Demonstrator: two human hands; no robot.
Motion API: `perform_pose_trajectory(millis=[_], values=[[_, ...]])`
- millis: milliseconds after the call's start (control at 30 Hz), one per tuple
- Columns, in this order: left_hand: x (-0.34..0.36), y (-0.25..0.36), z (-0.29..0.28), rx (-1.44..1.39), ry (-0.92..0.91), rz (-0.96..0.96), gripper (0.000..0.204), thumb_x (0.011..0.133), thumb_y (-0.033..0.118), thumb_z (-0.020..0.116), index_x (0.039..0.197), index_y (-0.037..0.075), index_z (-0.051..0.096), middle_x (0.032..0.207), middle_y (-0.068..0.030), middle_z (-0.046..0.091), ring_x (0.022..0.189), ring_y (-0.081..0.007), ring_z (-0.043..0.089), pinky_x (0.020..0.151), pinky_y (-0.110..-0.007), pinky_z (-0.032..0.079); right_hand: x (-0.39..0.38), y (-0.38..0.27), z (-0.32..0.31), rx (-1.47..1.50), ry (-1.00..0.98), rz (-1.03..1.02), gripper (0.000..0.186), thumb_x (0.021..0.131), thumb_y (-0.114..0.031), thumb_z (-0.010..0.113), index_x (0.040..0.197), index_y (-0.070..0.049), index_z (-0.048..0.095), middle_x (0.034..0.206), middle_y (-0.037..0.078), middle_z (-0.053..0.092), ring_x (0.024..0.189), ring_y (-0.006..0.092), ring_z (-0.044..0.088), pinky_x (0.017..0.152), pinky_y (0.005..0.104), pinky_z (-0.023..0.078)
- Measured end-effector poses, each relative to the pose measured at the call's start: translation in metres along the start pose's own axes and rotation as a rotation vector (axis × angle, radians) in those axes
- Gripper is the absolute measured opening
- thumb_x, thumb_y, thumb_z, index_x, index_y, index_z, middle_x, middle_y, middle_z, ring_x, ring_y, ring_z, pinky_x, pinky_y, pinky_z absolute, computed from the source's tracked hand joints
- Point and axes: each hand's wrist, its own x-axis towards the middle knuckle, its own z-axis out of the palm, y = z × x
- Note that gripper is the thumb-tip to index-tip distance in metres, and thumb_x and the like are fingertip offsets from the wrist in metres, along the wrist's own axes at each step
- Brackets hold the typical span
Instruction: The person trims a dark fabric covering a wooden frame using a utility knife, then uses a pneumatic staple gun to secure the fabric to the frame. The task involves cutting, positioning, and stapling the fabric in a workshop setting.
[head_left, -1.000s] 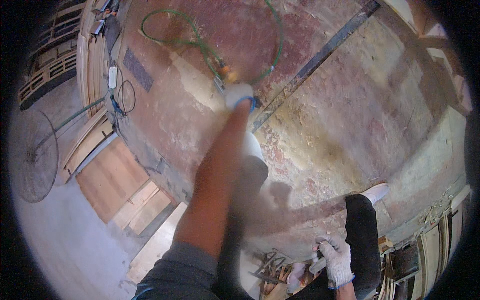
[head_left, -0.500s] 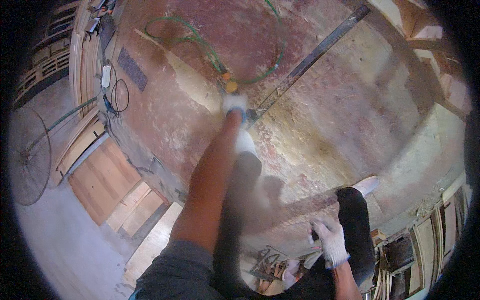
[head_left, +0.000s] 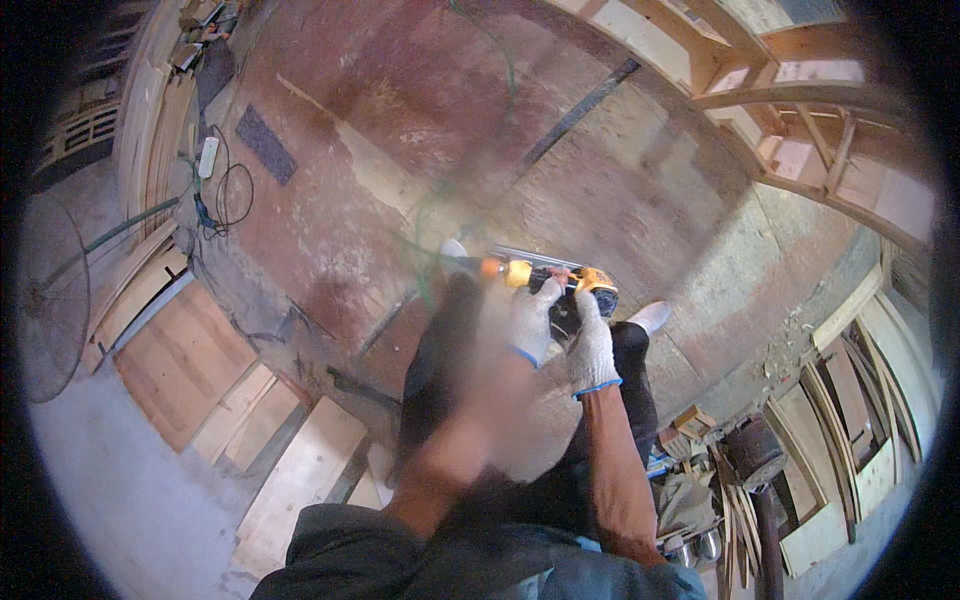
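Note:
A yellow-and-black nail gun [head_left: 598,282] lies sideways in front of me, a long metal rail along its far side. At its left end is a yellow and orange fitting, and a green hose [head_left: 424,225], blurred by motion, trails from there. My left hand [head_left: 533,322], in a white knitted glove with a blue cuff, is closed around the middle of the tool. My right hand [head_left: 592,345], gloved the same way, grips its right part from the near side. Its fingertips are partly hidden behind the tool.
Below me is a worn reddish board surface [head_left: 370,130] with a dark metal strip [head_left: 580,112]. A wooden frame [head_left: 760,90] stands at far right. Wooden panels [head_left: 185,360] lie at left near a fan [head_left: 55,300], a power strip [head_left: 208,157] and cables. Wood offcuts [head_left: 800,440] lean at right.
My left hand has come back from the far middle, bringing the nail gun and hose nearer. My right hand has moved up and left onto the tool. The view has shifted, showing more of the wooden frame.

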Motion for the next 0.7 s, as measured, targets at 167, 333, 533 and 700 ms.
perform_pose_trajectory(millis=[167, 333, 533, 700], values=[[-0.058, -0.014, 0.051, -0.192, -0.154, 0.196, 0.036, 0.090, 0.004, 0.075, 0.124, 0.002, 0.065, 0.117, -0.0068, 0.070, 0.106, -0.0182, 0.068, 0.098, -0.034, 0.054, -0.081, -0.080, 0.021, 0.356, -0.162, -0.057, 0.038, 0.104, -0.041, 0.059, 0.129, -0.012, 0.064, 0.115, 0.005, 0.068, 0.105, 0.0197, 0.064, 0.096, 0.0363, 0.051], [-0.110, -0.004, 0.084, 0.147, -0.244, 0.228, 0.046, 0.091, 0.009, 0.077, 0.132, 0.002, 0.059, 0.125, -0.0099, 0.066, 0.114, -0.0195, 0.063, 0.101, -0.035, 0.052, -0.134, -0.142, 0.026, 0.368, -0.129, -0.070, 0.034, 0.102, -0.030, 0.065, 0.129, -0.009, 0.062, 0.118, 0.007, 0.067, 0.112, 0.0219, 0.063, 0.098, 0.0416, 0.054], [-0.204, 0.015, 0.092, 0.803, -0.395, 0.468, 0.042, 0.096, 0.021, 0.069, 0.131, 0.000, 0.058, 0.123, -0.0176, 0.066, 0.119, -0.0266, 0.062, 0.100, -0.042, 0.051, -0.164, -0.208, 0.016, 0.387, -0.199, -0.092, 0.027, 0.098, -0.016, 0.070, 0.120, -0.004, 0.060, 0.096, 0.010, 0.069, 0.078, 0.0214, 0.068, 0.067, 0.0348, 0.060], [-0.296, 0.019, 0.061, 1.369, -0.576, 0.818, 0.033, 0.101, 0.019, 0.056, 0.126, -0.001, 0.063, 0.124, -0.0207, 0.066, 0.116, -0.0318, 0.064, 0.096, -0.044, 0.051, -0.162, -0.254, -0.012, 0.192, -0.208, -0.286, 0.011, 0.096, -0.010, 0.067, 0.103, -0.005, 0.060, 0.077, 0.003, 0.058, 0.062, 0.0145, 0.058, 0.059, 0.0303, 0.054]])
